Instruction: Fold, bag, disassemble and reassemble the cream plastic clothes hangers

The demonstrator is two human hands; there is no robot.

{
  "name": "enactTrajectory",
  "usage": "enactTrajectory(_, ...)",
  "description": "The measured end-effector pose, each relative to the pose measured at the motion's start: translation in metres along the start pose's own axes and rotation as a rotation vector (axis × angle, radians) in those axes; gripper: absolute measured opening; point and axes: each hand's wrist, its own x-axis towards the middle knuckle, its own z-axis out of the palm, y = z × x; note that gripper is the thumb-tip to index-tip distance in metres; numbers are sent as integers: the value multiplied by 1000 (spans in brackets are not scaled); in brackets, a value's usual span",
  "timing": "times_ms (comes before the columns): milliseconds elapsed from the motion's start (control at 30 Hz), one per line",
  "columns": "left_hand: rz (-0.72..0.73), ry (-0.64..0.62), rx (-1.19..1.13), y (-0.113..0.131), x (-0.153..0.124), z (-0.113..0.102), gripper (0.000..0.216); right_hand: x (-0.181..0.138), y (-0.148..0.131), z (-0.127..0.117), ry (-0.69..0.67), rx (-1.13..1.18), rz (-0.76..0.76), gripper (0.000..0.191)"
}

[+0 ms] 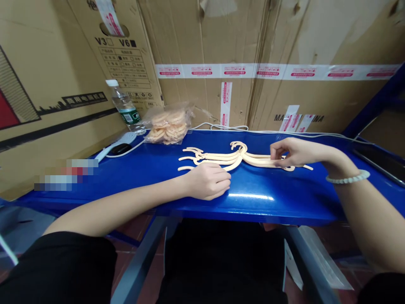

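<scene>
Several cream-coloured clothes hangers [221, 157] lie bunched on the blue table, their curved hooks near the middle and slim arms spreading to both sides. My left hand [209, 181] is closed over the near arm on the left side, knuckles up; the fingertips are hidden beneath it. On the right side, my right hand [289, 152] pinches the hangers' arms between thumb and fingers. Thin curved ends stick out past both hands. A pale bead bracelet [348, 177] circles my right wrist.
Behind the hangers, a clear plastic bag [169, 124] of similar cream pieces sits beside a water bottle [125, 105]. A white cable [265, 131] runs along the table's back edge. Large cardboard boxes [202, 38] wall the back and left. A dark flat device [379, 166] lies far right.
</scene>
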Motion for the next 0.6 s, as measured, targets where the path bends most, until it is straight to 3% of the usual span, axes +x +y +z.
enactTrajectory(167, -75, -2, 39, -3, -1, 0, 26, 9, 1, 11, 43, -347, 18, 14)
enactTrajectory(400, -269, -137, -4, -6, -7, 4, 28, 15, 4, 14, -9, -309, 55, 11)
enactTrajectory(600, -419, -268, -126, -37, -14, 17, 32, 48, 29, 14, 171, -394, 127, 2)
